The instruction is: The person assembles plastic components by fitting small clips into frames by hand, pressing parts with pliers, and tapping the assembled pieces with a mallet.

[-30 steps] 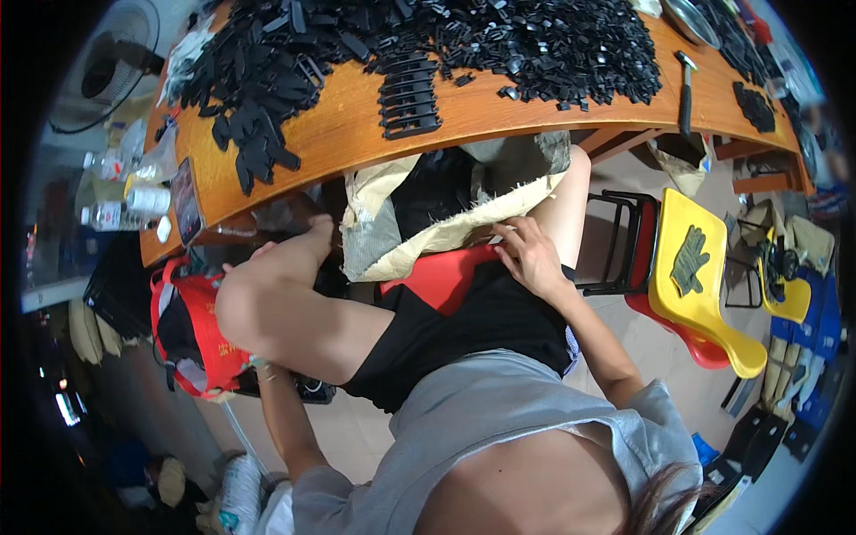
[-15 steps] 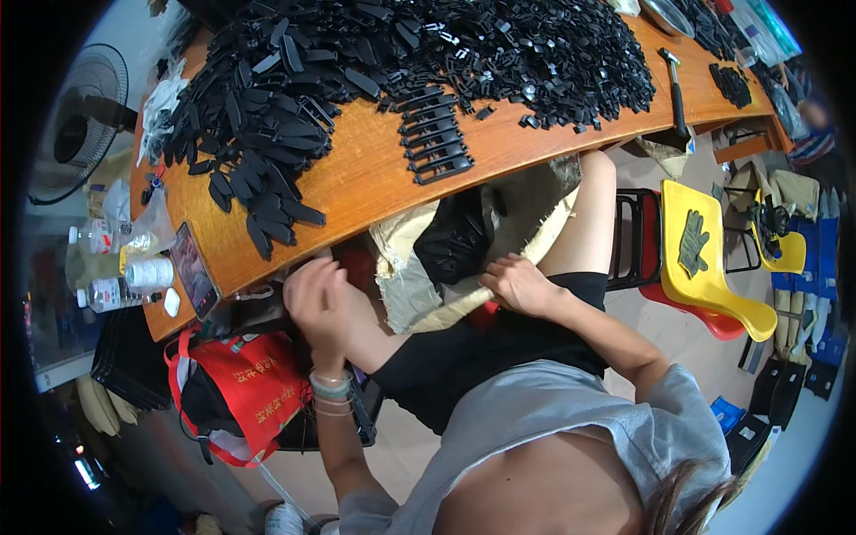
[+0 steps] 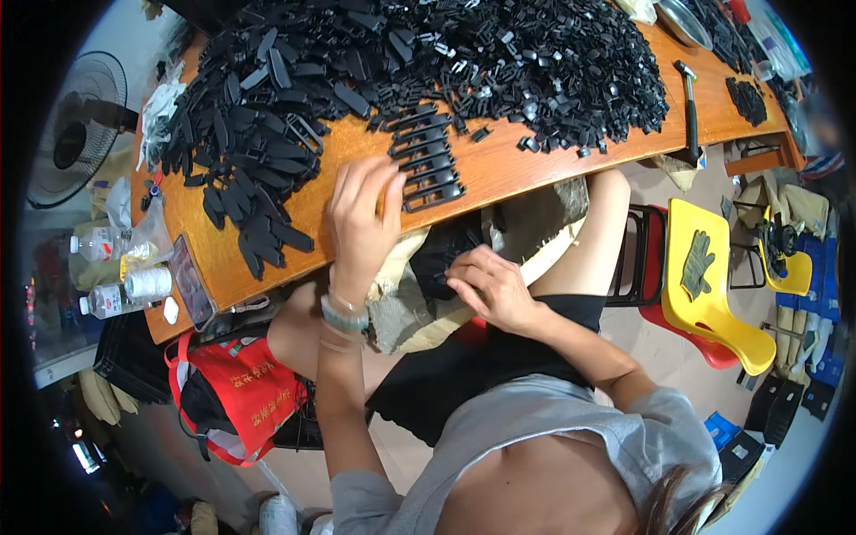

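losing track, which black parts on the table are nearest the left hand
The neat ladder-like row beside the left hand; loose heaps lie farther away.

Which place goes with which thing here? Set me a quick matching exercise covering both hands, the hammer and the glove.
Things
1. Left hand
2. Hammer
3. Right hand
4. Glove

Places
A. At the mouth of the open sack
B. On the yellow chair
C. Close to the left end of the row of black parts
D. On the right part of the wooden table, handle toward the front edge

Right pairs: 1-C, 2-D, 3-A, 4-B
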`<state>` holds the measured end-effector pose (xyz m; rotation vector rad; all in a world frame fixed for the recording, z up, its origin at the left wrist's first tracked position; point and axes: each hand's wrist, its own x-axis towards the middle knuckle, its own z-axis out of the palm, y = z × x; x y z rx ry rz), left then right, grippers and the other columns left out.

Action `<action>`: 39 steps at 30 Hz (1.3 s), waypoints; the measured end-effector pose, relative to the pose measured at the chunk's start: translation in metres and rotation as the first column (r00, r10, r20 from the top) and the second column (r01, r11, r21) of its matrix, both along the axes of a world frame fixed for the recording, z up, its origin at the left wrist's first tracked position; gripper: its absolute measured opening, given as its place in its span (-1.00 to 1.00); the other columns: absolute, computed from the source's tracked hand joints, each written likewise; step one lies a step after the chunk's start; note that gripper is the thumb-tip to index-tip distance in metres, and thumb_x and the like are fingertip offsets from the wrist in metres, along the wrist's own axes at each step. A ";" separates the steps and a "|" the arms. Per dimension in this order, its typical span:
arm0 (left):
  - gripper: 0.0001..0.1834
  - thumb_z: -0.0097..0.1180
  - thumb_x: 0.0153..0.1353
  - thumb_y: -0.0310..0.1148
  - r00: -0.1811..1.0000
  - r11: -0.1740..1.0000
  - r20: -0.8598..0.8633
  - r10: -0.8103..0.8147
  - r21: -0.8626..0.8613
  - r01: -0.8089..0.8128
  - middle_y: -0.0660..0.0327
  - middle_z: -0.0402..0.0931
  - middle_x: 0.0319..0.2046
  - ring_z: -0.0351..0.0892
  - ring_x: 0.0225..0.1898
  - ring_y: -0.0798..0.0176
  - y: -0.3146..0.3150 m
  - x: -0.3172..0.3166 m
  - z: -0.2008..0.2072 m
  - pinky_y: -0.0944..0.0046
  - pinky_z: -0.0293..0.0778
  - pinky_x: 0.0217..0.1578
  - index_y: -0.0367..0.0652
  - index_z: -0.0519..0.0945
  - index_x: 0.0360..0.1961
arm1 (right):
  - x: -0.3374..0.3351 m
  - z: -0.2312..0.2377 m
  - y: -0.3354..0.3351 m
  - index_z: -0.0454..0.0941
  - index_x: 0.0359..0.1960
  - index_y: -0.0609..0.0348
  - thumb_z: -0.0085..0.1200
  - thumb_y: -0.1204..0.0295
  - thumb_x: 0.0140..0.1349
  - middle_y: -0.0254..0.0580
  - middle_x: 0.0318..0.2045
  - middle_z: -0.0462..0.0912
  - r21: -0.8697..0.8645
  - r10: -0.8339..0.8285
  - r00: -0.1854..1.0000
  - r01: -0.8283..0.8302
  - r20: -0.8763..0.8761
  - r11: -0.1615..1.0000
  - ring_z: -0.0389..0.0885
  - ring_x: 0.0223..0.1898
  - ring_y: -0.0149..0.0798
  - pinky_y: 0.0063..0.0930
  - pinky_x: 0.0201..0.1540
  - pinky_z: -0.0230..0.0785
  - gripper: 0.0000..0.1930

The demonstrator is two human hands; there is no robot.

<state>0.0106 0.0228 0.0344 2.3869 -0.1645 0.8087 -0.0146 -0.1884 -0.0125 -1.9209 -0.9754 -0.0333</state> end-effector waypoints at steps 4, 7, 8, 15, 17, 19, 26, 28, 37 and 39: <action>-0.69 0.11 0.23 -0.43 0.999 0.981 -0.026 -0.030 0.191 0.034 -0.06 0.47 0.07 0.39 0.17 -0.07 0.001 0.062 -0.011 0.08 0.32 0.14 -0.36 0.55 -0.03 | 0.015 0.013 0.012 0.58 -0.30 0.22 0.25 0.52 0.04 -0.15 -0.35 0.49 0.133 -0.247 0.966 0.235 0.082 0.963 0.47 -0.31 -0.12 -0.31 -0.29 0.37 -0.83; -0.60 0.06 0.28 -0.30 0.993 0.970 -0.113 -0.034 0.237 0.060 -0.05 0.42 0.15 0.23 0.30 -0.07 -0.005 0.074 -0.023 0.01 0.12 0.29 -0.32 0.50 0.07 | 0.027 0.012 0.017 0.56 -0.17 0.19 0.28 0.49 0.01 -0.17 -0.39 0.44 0.146 -0.287 0.945 0.266 0.155 0.953 0.43 -0.34 -0.12 -0.30 -0.29 0.30 -0.70; -0.60 0.05 0.29 -0.28 0.991 0.970 -0.127 -0.037 0.236 0.066 -0.05 0.42 0.15 0.24 0.30 -0.07 -0.006 0.075 -0.026 -0.01 0.10 0.30 -0.32 0.50 0.07 | 0.030 0.012 0.020 0.56 -0.13 0.18 0.29 0.47 0.00 -0.19 -0.40 0.42 0.142 -0.297 0.935 0.273 0.193 0.951 0.41 -0.35 -0.13 -0.30 -0.30 0.28 -0.65; -0.65 -0.02 0.32 -0.30 0.995 0.963 -0.098 -0.021 0.267 0.047 -0.05 0.48 0.08 0.30 0.25 -0.08 -0.012 0.067 -0.024 -0.05 0.10 0.29 -0.35 0.55 -0.01 | 0.034 0.002 0.038 0.58 -0.06 0.05 0.31 0.41 -0.01 -0.29 -0.41 0.39 0.072 -0.362 0.908 0.355 0.209 0.932 0.37 -0.33 -0.21 -0.34 -0.30 0.13 -0.59; -0.61 0.02 0.30 -0.25 0.993 0.970 -0.113 -0.017 0.240 0.044 -0.05 0.47 0.09 0.33 0.23 -0.09 -0.012 0.065 -0.022 -0.03 0.11 0.29 -0.33 0.54 0.01 | 0.035 -0.003 0.036 0.60 -0.08 0.02 0.32 0.38 -0.02 -0.29 -0.39 0.41 0.044 -0.364 0.903 0.364 0.229 0.930 0.37 -0.31 -0.20 -0.32 -0.29 0.13 -0.61; -0.58 0.07 0.27 -0.22 0.990 0.973 -0.136 -0.042 0.219 0.071 -0.06 0.45 0.11 0.33 0.23 -0.09 -0.010 0.060 -0.018 -0.02 0.12 0.29 -0.31 0.53 0.04 | 0.034 0.000 0.035 0.60 -0.09 0.02 0.32 0.37 -0.01 -0.28 -0.37 0.41 0.033 -0.362 0.907 0.364 0.214 0.931 0.37 -0.30 -0.20 -0.32 -0.29 0.14 -0.61; -0.33 0.31 0.03 -0.03 0.961 0.968 -0.249 -0.119 0.186 0.168 -0.10 0.23 0.26 0.19 0.28 -0.18 -0.008 0.042 -0.011 -0.02 0.17 0.24 -0.16 0.49 0.13 | 0.034 0.001 0.031 0.55 -0.04 0.13 0.36 0.38 -0.05 -0.21 -0.28 0.46 0.070 -0.399 0.907 0.393 0.134 0.917 0.38 -0.28 -0.17 -0.31 -0.27 0.17 -0.53; -0.34 0.31 0.03 -0.05 0.973 0.965 -0.223 -0.060 0.236 0.114 -0.11 0.24 0.25 0.21 0.26 -0.18 -0.010 0.039 -0.013 -0.04 0.19 0.22 -0.16 0.50 0.13 | 0.034 0.002 0.030 0.55 -0.03 0.12 0.35 0.43 -0.06 -0.20 -0.28 0.46 0.030 -0.386 0.906 0.387 0.174 0.922 0.39 -0.28 -0.15 -0.30 -0.27 0.18 -0.52; -0.49 0.26 0.13 -0.26 0.937 0.958 -0.225 0.268 0.163 -0.234 -0.12 0.32 0.15 0.29 0.15 -0.15 -0.015 0.001 -0.013 0.01 0.24 0.15 -0.25 0.50 0.09 | 0.045 0.019 0.037 0.50 0.00 0.32 0.22 0.60 0.01 0.05 -0.05 0.48 -0.077 -0.383 0.917 0.393 0.112 0.916 0.49 -0.19 0.01 -0.24 -0.10 0.36 -0.56; -0.50 0.24 0.15 -0.28 0.915 0.953 -0.270 0.300 0.136 -0.272 -0.11 0.32 0.15 0.30 0.15 -0.13 -0.013 -0.010 -0.012 0.03 0.24 0.15 -0.25 0.50 0.09 | 0.048 0.020 0.046 0.50 0.00 0.33 0.21 0.58 0.04 0.07 -0.04 0.47 -0.058 -0.396 0.912 0.404 0.108 0.913 0.48 -0.18 0.02 -0.23 -0.09 0.36 -0.58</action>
